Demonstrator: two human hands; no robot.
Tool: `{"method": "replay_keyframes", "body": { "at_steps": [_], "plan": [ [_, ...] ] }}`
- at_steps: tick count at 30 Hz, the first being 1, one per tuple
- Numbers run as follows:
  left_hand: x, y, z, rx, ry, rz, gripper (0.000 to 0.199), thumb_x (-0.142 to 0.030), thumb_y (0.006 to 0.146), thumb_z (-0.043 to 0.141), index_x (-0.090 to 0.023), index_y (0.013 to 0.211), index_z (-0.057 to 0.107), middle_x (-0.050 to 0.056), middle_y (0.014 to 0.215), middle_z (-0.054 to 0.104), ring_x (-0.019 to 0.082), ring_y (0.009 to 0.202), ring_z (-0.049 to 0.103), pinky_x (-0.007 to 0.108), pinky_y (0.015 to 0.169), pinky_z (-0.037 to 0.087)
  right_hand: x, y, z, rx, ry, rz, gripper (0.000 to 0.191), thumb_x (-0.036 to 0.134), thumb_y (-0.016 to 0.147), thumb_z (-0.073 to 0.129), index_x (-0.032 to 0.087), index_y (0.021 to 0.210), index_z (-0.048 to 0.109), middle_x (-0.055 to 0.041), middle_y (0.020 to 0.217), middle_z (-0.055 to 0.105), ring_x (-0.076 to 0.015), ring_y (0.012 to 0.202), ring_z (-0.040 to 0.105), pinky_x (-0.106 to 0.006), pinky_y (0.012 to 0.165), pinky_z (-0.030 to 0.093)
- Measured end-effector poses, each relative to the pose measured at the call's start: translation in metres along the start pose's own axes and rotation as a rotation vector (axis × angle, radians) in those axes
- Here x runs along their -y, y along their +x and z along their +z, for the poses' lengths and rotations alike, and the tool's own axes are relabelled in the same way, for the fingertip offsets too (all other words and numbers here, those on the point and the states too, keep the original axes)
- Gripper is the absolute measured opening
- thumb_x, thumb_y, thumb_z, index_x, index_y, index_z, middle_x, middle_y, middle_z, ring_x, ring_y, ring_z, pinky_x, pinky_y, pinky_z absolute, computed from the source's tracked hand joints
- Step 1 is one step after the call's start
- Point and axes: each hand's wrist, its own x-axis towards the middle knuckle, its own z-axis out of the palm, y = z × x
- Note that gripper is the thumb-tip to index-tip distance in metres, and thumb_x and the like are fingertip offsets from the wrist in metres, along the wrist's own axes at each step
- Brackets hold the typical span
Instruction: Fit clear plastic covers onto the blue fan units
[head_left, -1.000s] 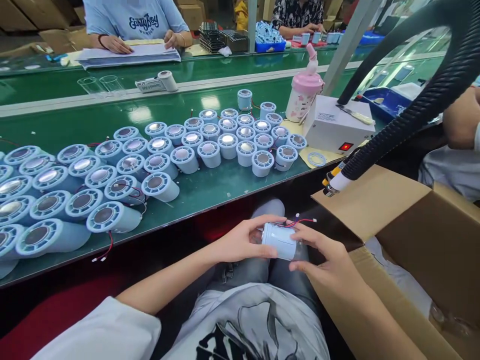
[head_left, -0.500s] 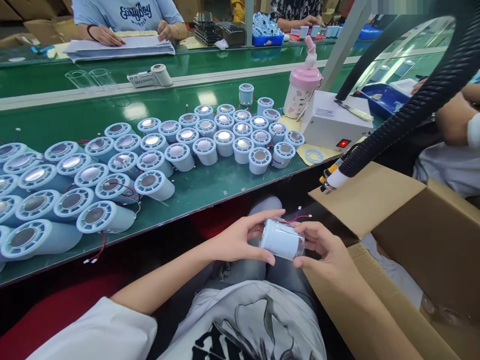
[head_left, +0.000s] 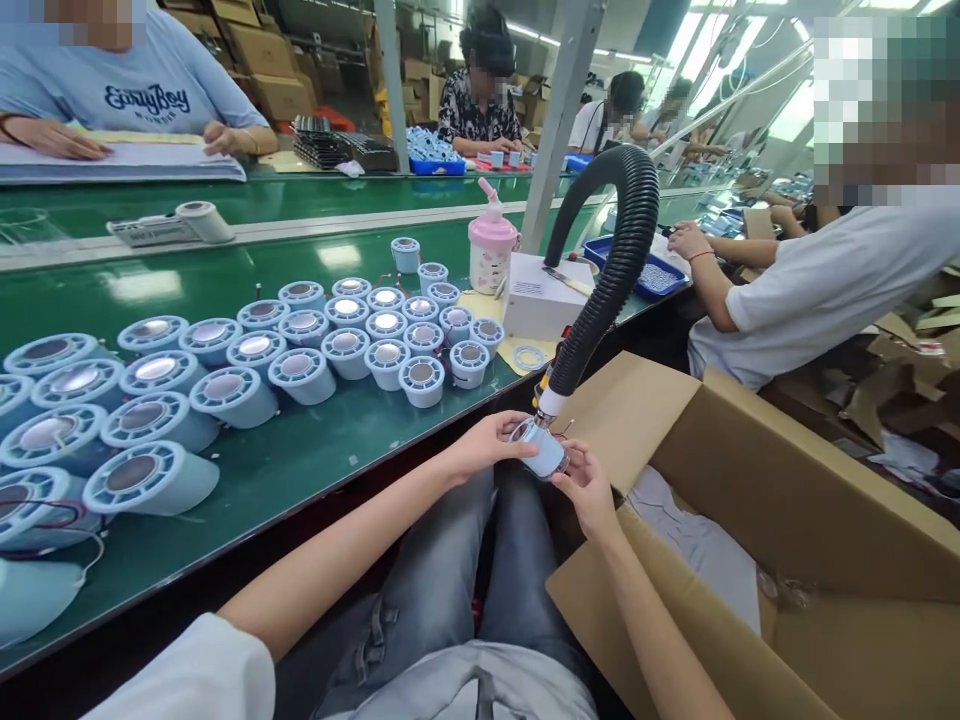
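Note:
Over my lap, both hands grip one light-blue cylindrical housing point(head_left: 543, 452) with thin wires at its upper side. My left hand point(head_left: 491, 443) is closed around its left end, thumb along the front. At the right end, my right hand point(head_left: 587, 488) pinches it between thumb and fingers. A clear sleeve around the housing shows only faintly now. Right above it is the white-and-metal nozzle point(head_left: 551, 402) of a black flexible hose point(head_left: 600, 300); whether they touch I cannot tell. Many similar light-blue housings point(head_left: 232, 392) stand in rows on the green table point(head_left: 315, 440) to the left.
A white control box point(head_left: 540, 305) and a pink-lidded cup point(head_left: 493, 255) stand behind the hose. At my right is an open cardboard box point(head_left: 810, 480) with plastic inside. A co-worker point(head_left: 817, 270) sits to the right; others work across the table.
The view has swung up and to the right. My hands have brought the housing from over my lap up to the hose nozzle, still gripping it at both ends.

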Motion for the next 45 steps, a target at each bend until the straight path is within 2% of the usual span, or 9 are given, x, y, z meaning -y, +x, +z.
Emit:
{"method": "replay_keyframes", "body": {
  "at_steps": [6,9,13,17,23,29,34,41,45],
  "plan": [
    [-0.005,-0.046,-0.008,0.063,0.048,-0.029,0.081,-0.020,0.058,0.085,-0.020,0.130,0.048,0.011,0.118,0.062,0.021,0.100,0.063,0.038,0.090,0.049,0.027,-0.016,0.003,0.195,-0.050,0.007,0.047,0.033,0.062,0.085,0.022,0.098,0.057,-0.0083,0.114,0.064,-0.0240,0.105,0.061,-0.039,0.087,0.054],
    [-0.014,-0.077,-0.005,0.119,0.157,0.008,0.080,-0.018,0.061,0.083,-0.024,0.133,0.048,0.012,0.128,0.058,0.023,0.110,0.060,0.040,0.096,0.048,0.049,-0.034,0.009,0.287,-0.120,0.014,0.044,0.024,0.065,0.085,0.024,0.101,0.060,-0.0054,0.115,0.063,-0.0219,0.105,0.061,-0.036,0.089,0.053],
    [-0.025,-0.108,0.002,0.145,0.276,0.099,0.074,-0.020,0.064,0.082,-0.025,0.132,0.052,0.011,0.135,0.054,0.026,0.121,0.055,0.040,0.102,0.045,0.077,-0.054,0.018,0.381,-0.251,0.026,0.040,0.026,0.072,0.080,0.028,0.107,0.059,-0.0021,0.119,0.060,-0.0192,0.103,0.061,-0.032,0.088,0.054],
    [-0.032,-0.126,0.007,0.149,0.323,0.145,0.074,-0.023,0.065,0.082,-0.026,0.133,0.052,0.011,0.135,0.055,0.028,0.123,0.053,0.041,0.103,0.045,0.093,-0.064,0.022,0.427,-0.224,0.111,0.041,0.033,0.075,0.078,0.029,0.110,0.057,-0.0028,0.117,0.061,-0.0205,0.102,0.062,-0.031,0.085,0.056],
    [-0.034,-0.136,0.009,0.158,0.358,0.197,0.074,-0.023,0.066,0.081,-0.028,0.133,0.052,0.010,0.138,0.053,0.027,0.127,0.050,0.040,0.105,0.044,0.102,-0.067,0.029,0.448,-0.110,0.263,0.044,0.041,0.076,0.075,0.024,0.111,0.054,-0.0070,0.106,0.065,-0.0231,0.093,0.063,-0.033,0.074,0.057],
    [-0.033,-0.139,0.006,0.154,0.416,0.238,0.076,-0.022,0.066,0.082,-0.028,0.134,0.050,0.009,0.139,0.052,0.026,0.129,0.048,0.038,0.107,0.042,0.100,-0.067,0.038,0.389,0.060,0.389,0.045,0.052,0.075,0.073,0.022,0.102,0.054,-0.0006,0.083,0.066,-0.0146,0.070,0.062,-0.023,0.059,0.055],
    [-0.033,-0.141,0.005,0.150,0.437,0.251,0.075,-0.022,0.066,0.081,-0.027,0.135,0.050,0.009,0.138,0.052,0.026,0.129,0.048,0.037,0.107,0.041,0.097,-0.066,0.041,0.408,0.127,0.543,0.048,0.062,0.077,0.066,0.020,0.095,0.050,0.0005,0.071,0.066,-0.0143,0.059,0.065,-0.025,0.054,0.056],
    [-0.033,-0.143,0.004,0.160,0.422,0.287,0.076,-0.019,0.066,0.081,-0.028,0.135,0.049,0.009,0.138,0.052,0.025,0.129,0.047,0.036,0.107,0.042,0.093,-0.063,0.046,0.486,0.204,0.691,0.050,0.069,0.082,0.053,0.020,0.090,0.048,0.0001,0.058,0.067,-0.0134,0.046,0.065,-0.018,0.043,0.051],
    [-0.031,-0.142,0.003,0.168,0.410,0.317,0.077,-0.018,0.066,0.081,-0.030,0.134,0.050,0.008,0.141,0.049,0.026,0.131,0.045,0.038,0.107,0.042,0.094,-0.061,0.051,0.462,0.253,0.837,0.053,0.069,0.085,0.046,0.017,0.090,0.053,-0.0029,0.056,0.067,-0.0125,0.038,0.061,-0.013,0.033,0.044]
  ]
}}
